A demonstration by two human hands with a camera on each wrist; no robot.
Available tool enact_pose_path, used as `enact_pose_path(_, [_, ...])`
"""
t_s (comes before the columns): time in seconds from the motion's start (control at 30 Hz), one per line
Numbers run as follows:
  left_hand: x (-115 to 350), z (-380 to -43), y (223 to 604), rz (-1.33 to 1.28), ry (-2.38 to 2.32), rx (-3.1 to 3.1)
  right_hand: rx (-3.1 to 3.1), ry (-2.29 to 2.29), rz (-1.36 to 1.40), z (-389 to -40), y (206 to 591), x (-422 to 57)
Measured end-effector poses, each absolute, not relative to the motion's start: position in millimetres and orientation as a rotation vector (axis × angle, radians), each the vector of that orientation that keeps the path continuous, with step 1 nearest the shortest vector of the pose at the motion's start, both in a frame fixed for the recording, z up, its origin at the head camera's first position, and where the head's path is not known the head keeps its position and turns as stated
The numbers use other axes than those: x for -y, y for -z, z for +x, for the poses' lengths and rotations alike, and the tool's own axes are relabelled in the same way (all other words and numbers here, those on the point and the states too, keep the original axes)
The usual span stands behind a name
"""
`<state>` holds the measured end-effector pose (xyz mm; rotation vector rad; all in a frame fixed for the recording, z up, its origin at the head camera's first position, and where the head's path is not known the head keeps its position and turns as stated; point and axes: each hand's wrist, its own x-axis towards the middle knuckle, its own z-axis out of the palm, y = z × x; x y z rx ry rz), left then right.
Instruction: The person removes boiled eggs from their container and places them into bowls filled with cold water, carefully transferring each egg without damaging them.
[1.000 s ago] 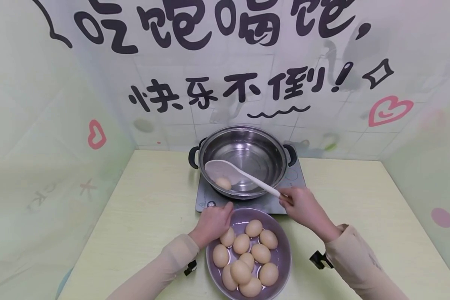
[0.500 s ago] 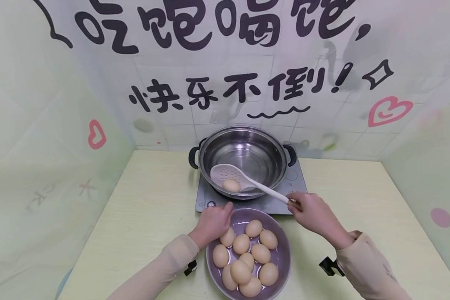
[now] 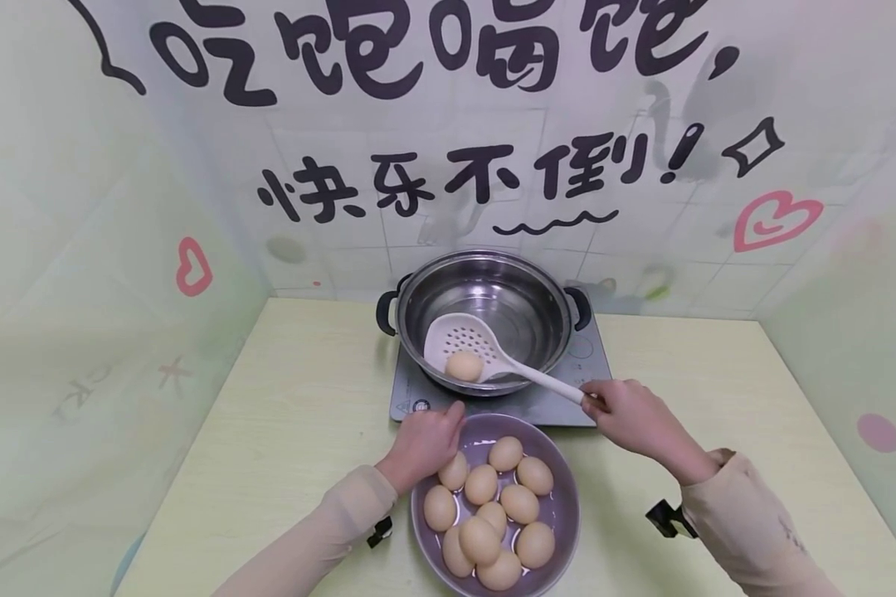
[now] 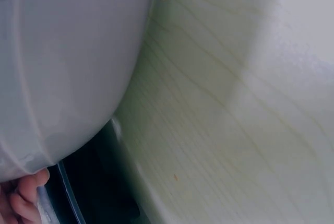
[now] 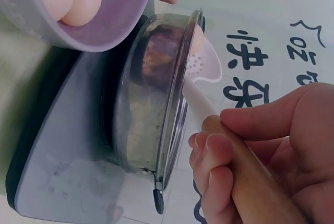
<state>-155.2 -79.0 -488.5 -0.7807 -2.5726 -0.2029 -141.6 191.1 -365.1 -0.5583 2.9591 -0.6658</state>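
Note:
My right hand (image 3: 630,414) grips the wooden handle (image 5: 255,182) of a pale slotted spoon (image 3: 459,332). The spoon's bowl is over the near left part of a steel pot (image 3: 538,290), and one egg (image 3: 465,366) lies in it. In the right wrist view the spoon shows above the pot's rim. My left hand (image 3: 426,439) holds the far left rim of a purple bowl (image 3: 571,531) with several eggs (image 3: 518,504) in it. The left wrist view shows the bowl's outer side (image 4: 78,67) and a few fingertips (image 4: 28,192) curled at its edge.
The pot stands on a flat grey induction cooker (image 3: 552,406), black handles (image 3: 386,313) at its sides. The bowl sits on the pale wooden table (image 3: 299,398) in front of the cooker. Printed wall sheets (image 3: 328,265) enclose the back and both sides.
The spoon has levelled and moved slightly right, with the egg now resting in its perforated bowl. My right hand has shifted right. The left hand and purple bowl stay in place.

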Motion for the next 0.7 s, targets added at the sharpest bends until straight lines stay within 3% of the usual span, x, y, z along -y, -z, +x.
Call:
enact_pose_path(0.43, [79, -155, 488, -0.781, 0.218, 2.571, -2.906, 0.606, -0.444, -151, 361, -197])
enact_pose_path(0.7, [79, -156, 488, -0.783, 0.204, 2.574, -2.866, 0.602, -0.516, -154, 360, -199])
